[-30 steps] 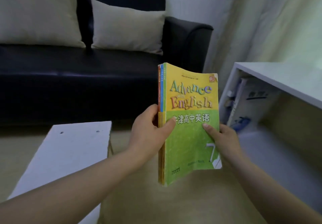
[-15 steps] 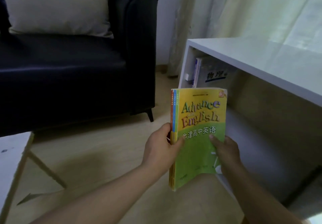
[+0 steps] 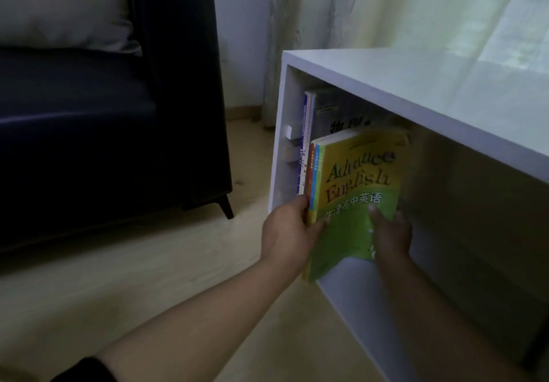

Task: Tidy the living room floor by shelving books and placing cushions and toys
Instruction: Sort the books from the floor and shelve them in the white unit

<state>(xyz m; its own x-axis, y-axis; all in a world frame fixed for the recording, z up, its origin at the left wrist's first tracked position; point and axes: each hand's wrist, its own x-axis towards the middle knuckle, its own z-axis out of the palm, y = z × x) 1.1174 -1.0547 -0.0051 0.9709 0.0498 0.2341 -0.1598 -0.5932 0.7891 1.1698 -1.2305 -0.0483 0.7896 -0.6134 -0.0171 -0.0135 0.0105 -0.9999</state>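
Left hand (image 3: 289,230) is gripping the spine edge of a stack of books (image 3: 356,191), at its 9 o'clock. Right hand (image 3: 390,234) is pinching the front cover at 4 o'clock. Stack is tilting in the white shelf's (image 3: 416,84) open mouth, just beside upright books (image 3: 306,143) at 11 o'clock. Dark sofa (image 3: 178,84) is standing apart at 9 o'clock.

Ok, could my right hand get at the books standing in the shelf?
Probably not as things stand. The right hand grips the stack, and that stack sits between it and the shelved books at the left end of the shelf.
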